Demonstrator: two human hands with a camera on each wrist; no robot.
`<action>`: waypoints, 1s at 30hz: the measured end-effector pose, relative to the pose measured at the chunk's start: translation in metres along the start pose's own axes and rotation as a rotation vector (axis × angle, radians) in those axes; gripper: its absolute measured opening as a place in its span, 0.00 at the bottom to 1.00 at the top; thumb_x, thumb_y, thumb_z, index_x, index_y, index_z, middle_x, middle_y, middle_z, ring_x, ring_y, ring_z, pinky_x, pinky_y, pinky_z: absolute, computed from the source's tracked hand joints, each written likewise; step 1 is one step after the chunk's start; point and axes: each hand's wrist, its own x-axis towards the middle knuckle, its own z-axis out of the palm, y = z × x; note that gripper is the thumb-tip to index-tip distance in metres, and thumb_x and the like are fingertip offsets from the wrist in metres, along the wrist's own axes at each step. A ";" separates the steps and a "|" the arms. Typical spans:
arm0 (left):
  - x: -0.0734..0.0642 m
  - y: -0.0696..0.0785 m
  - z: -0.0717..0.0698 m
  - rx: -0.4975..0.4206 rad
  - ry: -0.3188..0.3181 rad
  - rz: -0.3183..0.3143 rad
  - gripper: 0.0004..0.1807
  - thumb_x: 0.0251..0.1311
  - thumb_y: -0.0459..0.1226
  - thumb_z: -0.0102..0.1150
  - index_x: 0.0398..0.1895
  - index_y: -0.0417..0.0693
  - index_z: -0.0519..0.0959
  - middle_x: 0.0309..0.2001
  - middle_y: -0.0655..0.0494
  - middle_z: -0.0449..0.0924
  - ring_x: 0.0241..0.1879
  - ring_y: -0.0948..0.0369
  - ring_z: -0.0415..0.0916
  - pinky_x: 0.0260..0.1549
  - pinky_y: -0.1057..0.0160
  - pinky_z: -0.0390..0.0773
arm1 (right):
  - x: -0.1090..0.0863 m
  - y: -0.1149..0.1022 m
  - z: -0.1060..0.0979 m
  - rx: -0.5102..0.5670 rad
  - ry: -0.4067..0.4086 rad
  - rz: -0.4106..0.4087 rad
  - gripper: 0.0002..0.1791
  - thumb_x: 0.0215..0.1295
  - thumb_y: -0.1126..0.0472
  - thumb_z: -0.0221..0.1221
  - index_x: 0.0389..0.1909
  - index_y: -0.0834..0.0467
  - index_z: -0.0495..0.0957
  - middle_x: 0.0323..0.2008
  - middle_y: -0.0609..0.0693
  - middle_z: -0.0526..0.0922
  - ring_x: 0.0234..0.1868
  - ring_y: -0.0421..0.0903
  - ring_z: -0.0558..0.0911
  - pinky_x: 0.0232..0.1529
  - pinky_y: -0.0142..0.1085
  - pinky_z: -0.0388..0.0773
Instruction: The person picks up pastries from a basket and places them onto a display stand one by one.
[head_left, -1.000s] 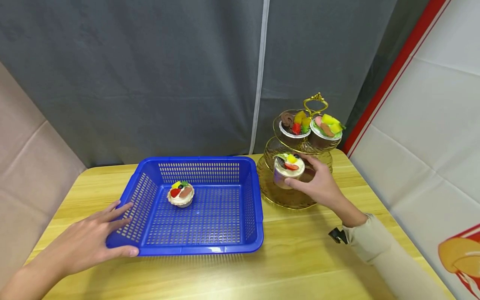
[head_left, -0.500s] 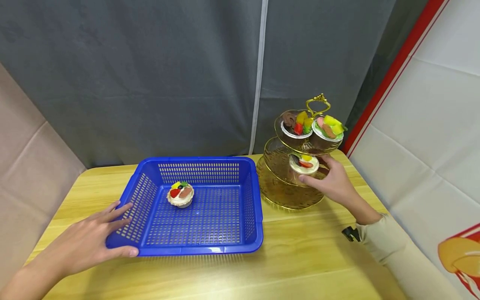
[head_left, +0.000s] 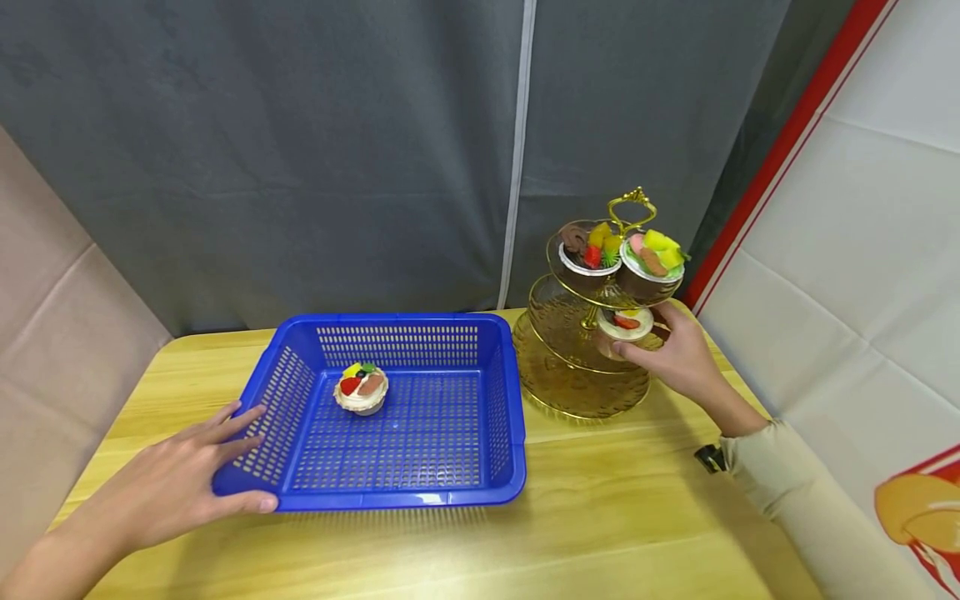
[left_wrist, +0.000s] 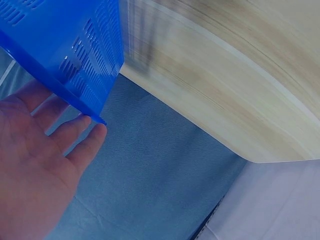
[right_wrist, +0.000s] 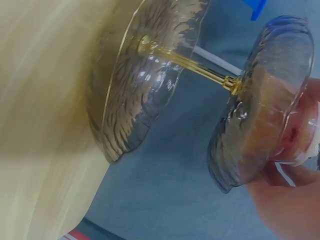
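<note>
In the head view, my right hand [head_left: 678, 354] grips a cream-topped dessert cup [head_left: 626, 325] on the middle tier of the tiered cake stand [head_left: 581, 400]. The cup's top carries a red strawberry slice, and the tier above covers part of it. The right wrist view shows the cup [right_wrist: 297, 132] at a clear ribbed plate, with fingers behind it. My left hand [head_left: 176, 467] rests on the left end of the blue plastic basket [head_left: 367, 500], fingers spread over the rim and thumb at the front corner. One fruit tart [head_left: 362, 390] sits inside the basket.
Two fruit-topped dessert cups, a chocolate one [head_left: 590, 254] and a green-topped one [head_left: 651, 265], stand on the top tier under a gold handle [head_left: 632, 204]. The wooden table [head_left: 600, 525] ends at a grey curtain [head_left: 337, 167] behind and a white panel [head_left: 862, 317] at right.
My right hand has moved the dessert cup rightward and back, from in front of the stand onto its middle tier. My left hand and the basket have stayed put.
</note>
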 end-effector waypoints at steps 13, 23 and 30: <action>0.000 0.000 -0.001 -0.004 0.006 0.002 0.48 0.45 0.72 0.62 0.53 0.41 0.84 0.68 0.42 0.69 0.64 0.33 0.66 0.43 0.31 0.74 | 0.000 0.001 -0.004 -0.052 0.000 -0.044 0.37 0.55 0.66 0.71 0.66 0.65 0.69 0.57 0.62 0.78 0.57 0.50 0.77 0.56 0.47 0.71; -0.001 0.000 0.000 -0.006 0.008 0.002 0.48 0.45 0.72 0.63 0.53 0.40 0.84 0.68 0.42 0.70 0.64 0.33 0.66 0.43 0.31 0.74 | -0.018 -0.006 -0.010 -0.150 0.134 -0.109 0.37 0.49 0.65 0.74 0.63 0.63 0.73 0.57 0.61 0.76 0.59 0.60 0.73 0.57 0.59 0.67; 0.000 0.000 0.000 -0.004 0.020 0.011 0.48 0.45 0.72 0.63 0.53 0.40 0.84 0.68 0.42 0.70 0.64 0.34 0.66 0.43 0.32 0.75 | -0.032 -0.019 -0.010 -0.179 0.203 -0.240 0.36 0.44 0.68 0.74 0.60 0.61 0.77 0.56 0.57 0.80 0.58 0.52 0.75 0.58 0.33 0.66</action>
